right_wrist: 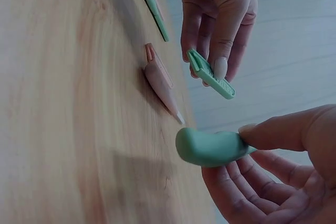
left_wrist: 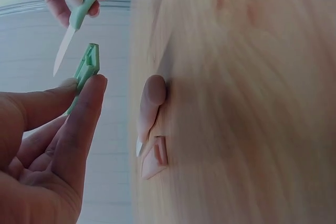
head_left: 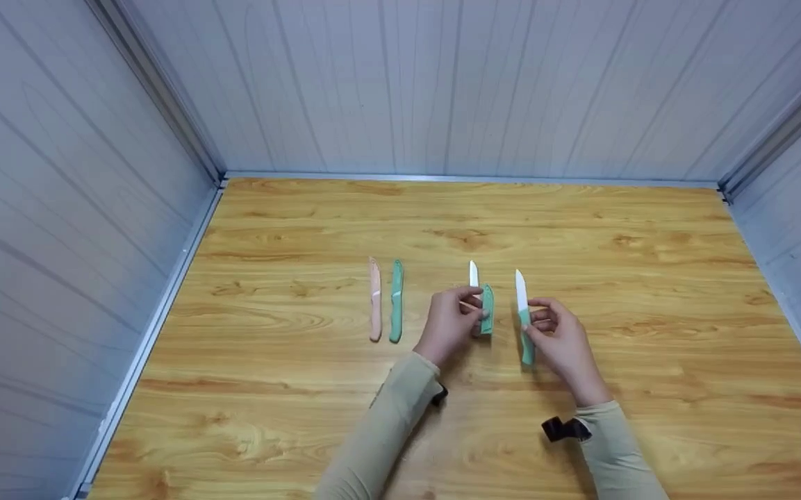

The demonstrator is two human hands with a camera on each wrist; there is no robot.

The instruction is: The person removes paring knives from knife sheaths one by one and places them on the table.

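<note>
In the head view my left hand (head_left: 445, 323) pinches a green blade sheath (head_left: 488, 309) between thumb and fingers. My right hand (head_left: 563, 340) holds a paring knife by its green handle (head_left: 526, 340), its white blade (head_left: 521, 288) bare and pointing away from me. The sheath and the knife are apart, both raised off the table. Below them lies a pink-handled paring knife (left_wrist: 149, 103) with a pink sheath (left_wrist: 155, 158) beside it. From the head view, only that knife's white blade (head_left: 474, 273) shows past my left hand.
Left of my hands, a pink sheathed knife (head_left: 375, 302) and a green sheathed knife (head_left: 397, 302) lie side by side on the wooden table (head_left: 268, 417). Pale panel walls (head_left: 414, 83) stand at the back and both sides.
</note>
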